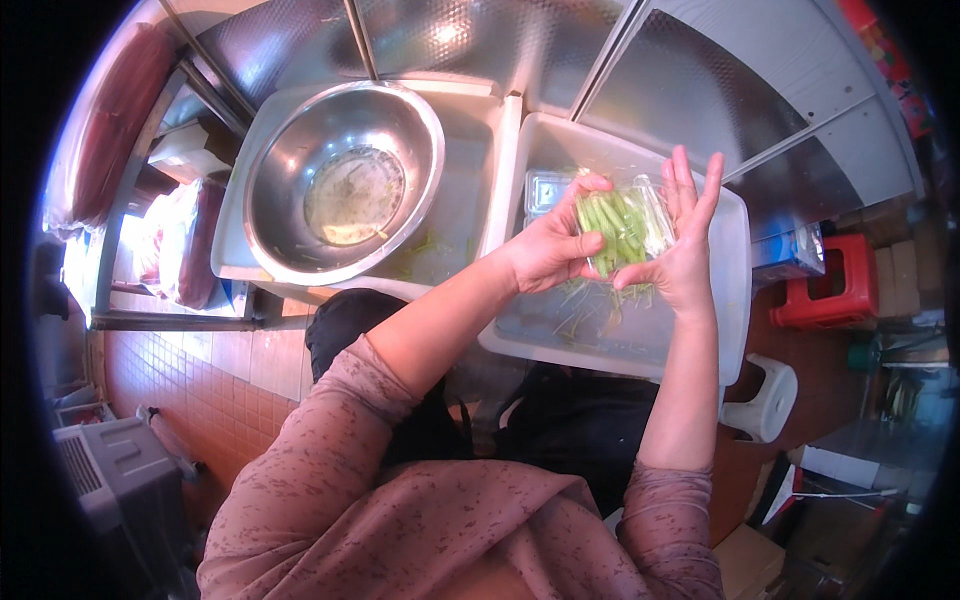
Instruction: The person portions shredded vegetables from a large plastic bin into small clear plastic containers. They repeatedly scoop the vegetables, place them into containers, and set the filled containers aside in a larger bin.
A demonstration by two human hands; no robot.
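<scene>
My left hand [559, 244] grips a clear plastic container [655, 206] by its left side, thumb across the front. Cut green vegetable stalks [613, 225], perhaps celery, fill it. On its right side is my right hand [686, 232], fingers spread and pointing up, thumb at the lower edge; how firmly it touches is unclear. Both hands are above a white plastic tub [510, 341]. Green and pale scraps [581, 319] lie in that tub, and another clear plastic box [546, 191] is partly hidden behind my left hand.
To the left, a large stainless steel bowl [281, 251] with a little liquid and scraps rests on a second white tub [469, 169]. Metal-faced panels [675, 97] rise behind. A red plastic stool [825, 311] and a white stool [772, 397] stand on the right.
</scene>
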